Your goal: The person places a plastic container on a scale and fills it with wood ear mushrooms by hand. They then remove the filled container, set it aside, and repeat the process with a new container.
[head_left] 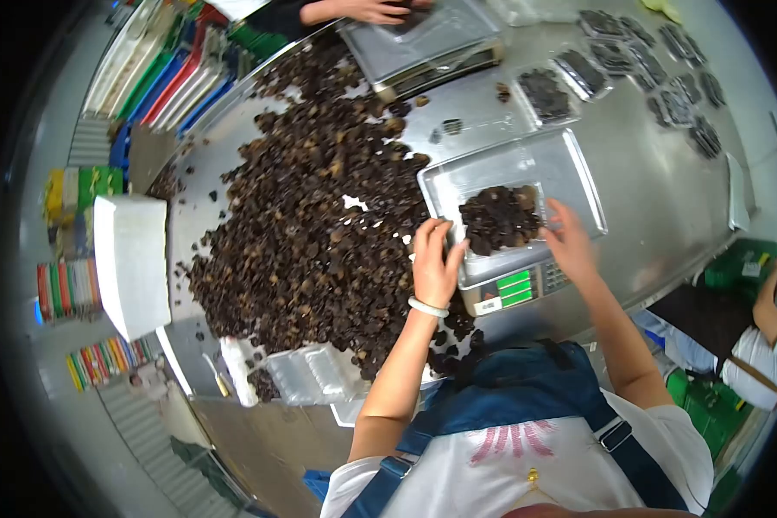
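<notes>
Steel table [665,190], viewed from above; clock directions are read from the person's chest at 6 o'clock.

1. Left hand [436,259]: fingers together and pointing to 12 o'clock, thumb held apart, touching the left end of the tray [501,217]. Whether it grips the rim cannot be determined. A bracelet [427,306] sits on the wrist.
2. Right hand [570,237]: fingers loosely spread, holding nothing, tips on the right end of the tray.
3. Tray: clear, filled with dark dried fungus, resting on the scale [570,173] pan. Its long axis runs roughly 9 to 3 o'clock, so one short end faces each hand. The tray lies directly between the hands, and neither is clearly nearer.
4. Display [514,287]: lit green, on the scale front at 6 o'clock from the tray.
5. Pile [319,198]: loose fungus, at 9 to 11 o'clock from the left hand, reaching the scale edge.
6. Empty trays [311,373]: stacked at 7 o'clock, near the table edge.
7. White box [134,259]: at 9 o'clock, beyond the pile.
8. Packed trays [647,60]: in rows at 1 o'clock, well apart.
9. Second scale [423,43]: at 12 o'clock, with another person's hand [371,10] above it.
</notes>
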Action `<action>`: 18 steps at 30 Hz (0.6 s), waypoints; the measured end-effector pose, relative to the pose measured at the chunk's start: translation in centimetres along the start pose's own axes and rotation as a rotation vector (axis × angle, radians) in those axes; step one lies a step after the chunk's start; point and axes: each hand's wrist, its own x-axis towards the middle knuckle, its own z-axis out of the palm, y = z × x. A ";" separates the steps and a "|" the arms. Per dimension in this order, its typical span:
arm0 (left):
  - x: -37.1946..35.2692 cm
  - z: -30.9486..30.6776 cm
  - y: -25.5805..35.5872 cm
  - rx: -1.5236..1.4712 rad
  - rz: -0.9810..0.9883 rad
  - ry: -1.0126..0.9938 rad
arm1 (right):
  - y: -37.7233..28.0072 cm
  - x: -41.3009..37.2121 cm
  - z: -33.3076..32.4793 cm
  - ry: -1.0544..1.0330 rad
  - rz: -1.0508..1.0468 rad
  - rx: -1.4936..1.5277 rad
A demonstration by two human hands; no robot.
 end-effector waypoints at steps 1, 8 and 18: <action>0.4 -0.9 -2.2 0.075 0.060 0.114 | -0.3 -0.1 0.0 0.027 -0.023 -0.051; 6.6 -1.4 -10.1 0.382 -0.060 -0.190 | -4.8 0.0 0.1 0.094 -0.231 -0.039; 5.4 -5.2 -7.0 -0.509 -0.410 0.264 | -5.1 -2.1 -1.7 0.140 -0.120 0.175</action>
